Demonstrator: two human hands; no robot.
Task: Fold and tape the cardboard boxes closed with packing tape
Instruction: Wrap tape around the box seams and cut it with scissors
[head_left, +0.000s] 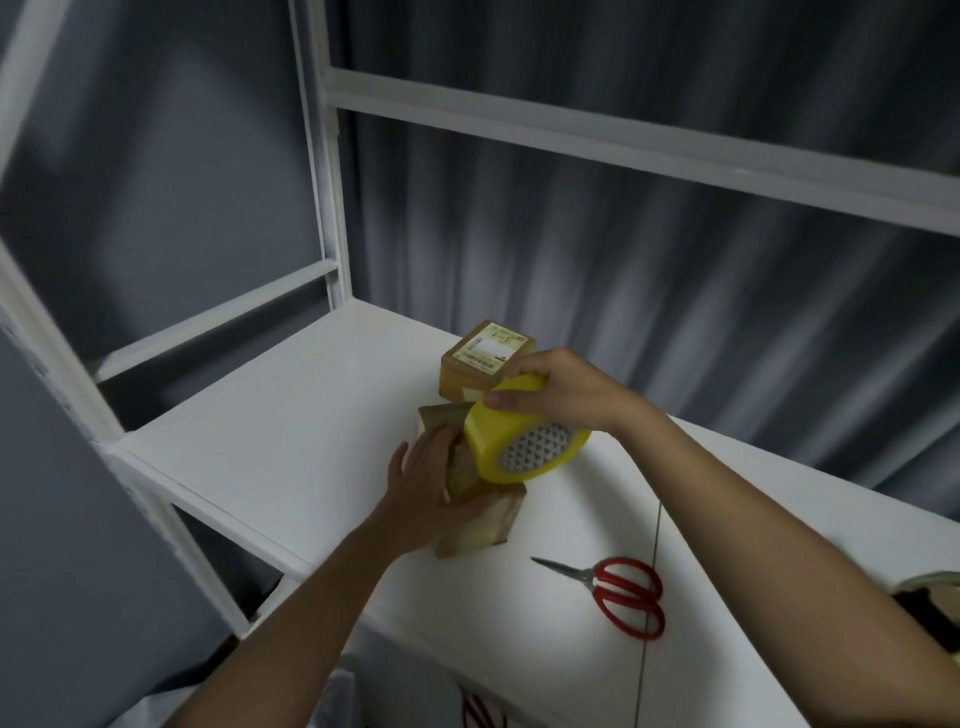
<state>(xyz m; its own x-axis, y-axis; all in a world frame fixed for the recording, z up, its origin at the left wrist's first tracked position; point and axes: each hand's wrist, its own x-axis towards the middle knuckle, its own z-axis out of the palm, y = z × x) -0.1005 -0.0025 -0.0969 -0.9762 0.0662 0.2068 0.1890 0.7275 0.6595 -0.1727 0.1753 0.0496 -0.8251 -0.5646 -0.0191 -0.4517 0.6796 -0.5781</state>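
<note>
the right hand has its fingers curled over the rim of a yellow roll of packing tape, thumb on the near side, holding the roll tilted just above a small cardboard box. the left hand lies flat on that box with straight fingers, palm pressing on its top and thumb along its near edge. the box sits on a white bench, close to its left edge. just behind it stands a second cardboard box, closed, with a pale printed label on top. red-handled scissors lie on the bench to the right, blades shut and pointing toward the box, well apart from it. at the far right edge something pale and dark shows, too cut off to identify. the bench meets a white metal shelf frame, whose shelf extends to the left. grey pleated curtains hang behind the frame in dim light.
</note>
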